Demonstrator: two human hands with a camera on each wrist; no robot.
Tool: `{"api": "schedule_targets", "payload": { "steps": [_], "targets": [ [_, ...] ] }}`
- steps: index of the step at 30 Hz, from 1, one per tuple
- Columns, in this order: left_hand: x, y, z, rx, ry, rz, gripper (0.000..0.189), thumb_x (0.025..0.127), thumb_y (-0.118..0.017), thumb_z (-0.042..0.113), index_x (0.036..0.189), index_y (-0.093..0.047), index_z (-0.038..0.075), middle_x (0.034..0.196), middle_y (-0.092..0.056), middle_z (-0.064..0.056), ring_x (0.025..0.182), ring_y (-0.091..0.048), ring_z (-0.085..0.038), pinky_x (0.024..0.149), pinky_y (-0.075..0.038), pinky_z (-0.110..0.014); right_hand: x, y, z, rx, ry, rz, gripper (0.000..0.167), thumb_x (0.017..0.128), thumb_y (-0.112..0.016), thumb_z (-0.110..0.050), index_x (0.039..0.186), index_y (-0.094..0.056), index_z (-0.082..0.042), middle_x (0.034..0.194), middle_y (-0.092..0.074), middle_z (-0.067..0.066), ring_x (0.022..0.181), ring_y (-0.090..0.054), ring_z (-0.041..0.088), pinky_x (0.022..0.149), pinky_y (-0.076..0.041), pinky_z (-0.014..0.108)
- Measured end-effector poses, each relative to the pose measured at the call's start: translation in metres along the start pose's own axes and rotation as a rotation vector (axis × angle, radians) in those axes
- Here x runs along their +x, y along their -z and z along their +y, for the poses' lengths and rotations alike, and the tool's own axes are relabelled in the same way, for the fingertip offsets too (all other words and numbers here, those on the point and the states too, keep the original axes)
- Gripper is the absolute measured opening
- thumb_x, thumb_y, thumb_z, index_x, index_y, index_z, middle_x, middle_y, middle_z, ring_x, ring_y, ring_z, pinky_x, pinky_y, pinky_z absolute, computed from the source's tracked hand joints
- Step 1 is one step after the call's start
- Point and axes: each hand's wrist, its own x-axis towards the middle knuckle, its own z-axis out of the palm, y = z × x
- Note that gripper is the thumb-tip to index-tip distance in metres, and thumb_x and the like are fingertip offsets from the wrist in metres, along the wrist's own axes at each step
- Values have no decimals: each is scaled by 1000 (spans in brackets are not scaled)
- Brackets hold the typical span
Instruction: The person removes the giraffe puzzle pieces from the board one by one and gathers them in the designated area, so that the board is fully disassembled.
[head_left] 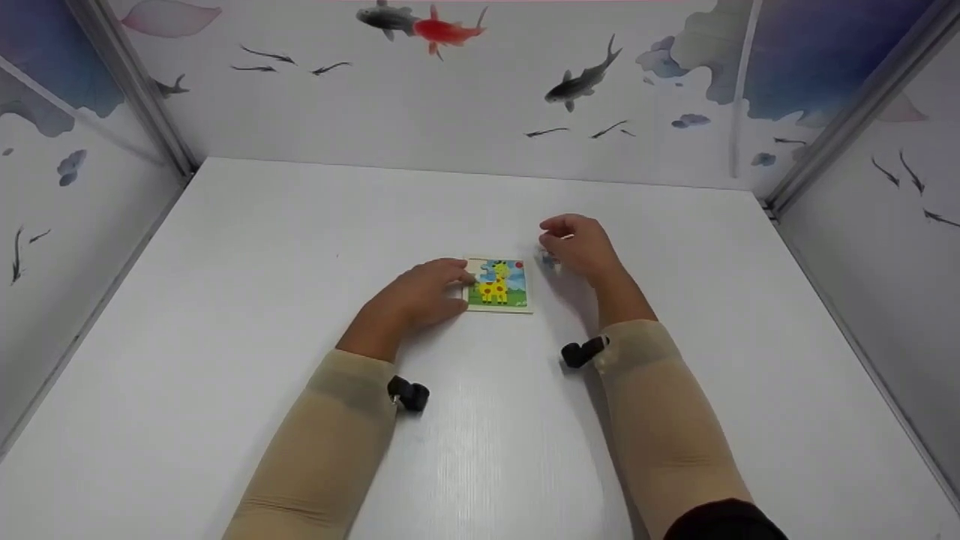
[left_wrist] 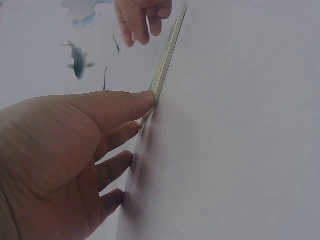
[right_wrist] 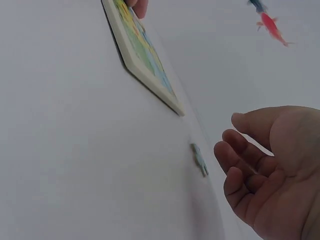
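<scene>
In the head view, a small square jigsaw puzzle board (head_left: 499, 285) with a giraffe picture lies flat on the table. Bare wood shows at its upper left. My left hand (head_left: 420, 292) is at its left side, thumb and fingers touching the edge; the left wrist view shows the thumb (left_wrist: 145, 97) nearly straight against the board (left_wrist: 167, 60). Right of the board, my right hand (head_left: 589, 244) hovers with loosely bent fingers and no object visible between them. Just beside those fingers a loose puzzle piece (right_wrist: 199, 159) sits on the table, partly covered in the head view.
The white table (head_left: 465, 450) surrounds the board on all sides. White panels with painted fish (head_left: 450, 30) stand at the back and sides, joined by metal posts (head_left: 135, 82). A small black camera (head_left: 409, 394) is fixed at each wrist.
</scene>
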Motion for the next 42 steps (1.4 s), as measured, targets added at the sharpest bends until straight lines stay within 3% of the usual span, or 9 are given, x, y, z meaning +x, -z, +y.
{"api": "schedule_targets", "payload": {
  "steps": [6,12,20,26,30,36,42],
  "targets": [
    [1,-1,-4,18,-23,12,50,105,-61,35,155,-57,30,175,-35,7,167,-25,-23,137,-22,-50,-11,-21,-22,-47,103,-123,34,105,-71,-33,136,-71,-22,135,-68,0,124,-62,23,106,-57,41],
    [2,-1,-6,11,-39,19,49,106,-61,37,155,-58,29,175,-36,7,167,-26,-24,137,-22,-52,-19,-33,-35,-60,142,-199,32,104,-71,-32,135,-72,-21,134,-69,1,124,-63,23,112,-55,43],
    [0,0,-4,0,-32,16,49,106,-62,37,154,-58,28,175,-36,7,167,-26,-24,137,-22,-53,-19,-40,-34,-85,141,-223,33,104,-72,-32,135,-72,-22,137,-68,1,128,-62,24,113,-55,44],
    [0,1,-4,-8,-34,14,48,106,-62,36,153,-58,28,175,-36,7,167,-27,-24,136,-23,-52,-18,-45,-30,-143,107,-292,35,103,-73,-31,137,-71,-25,134,-67,0,126,-61,22,115,-53,43],
    [0,1,-4,-2,-36,15,47,105,-62,34,152,-59,27,174,-37,7,166,-27,-24,136,-24,-51,-19,-46,-28,-185,161,-344,41,102,-73,-24,143,-68,-22,134,-65,3,124,-58,23,115,-51,45],
    [-1,2,-3,19,-64,21,47,105,-62,31,151,-61,24,173,-40,3,165,-31,-24,136,-26,-50,-19,-46,-26,-295,286,-384,49,103,-72,-22,151,-63,-20,149,-55,4,139,-51,22,125,-43,48],
    [0,2,-3,22,-69,21,47,106,-62,32,152,-60,24,174,-39,3,165,-30,-24,136,-26,-50,-21,-47,-27,-342,286,-382,45,105,-70,-25,149,-64,-22,149,-52,4,138,-50,23,126,-42,48]
  ]
}}
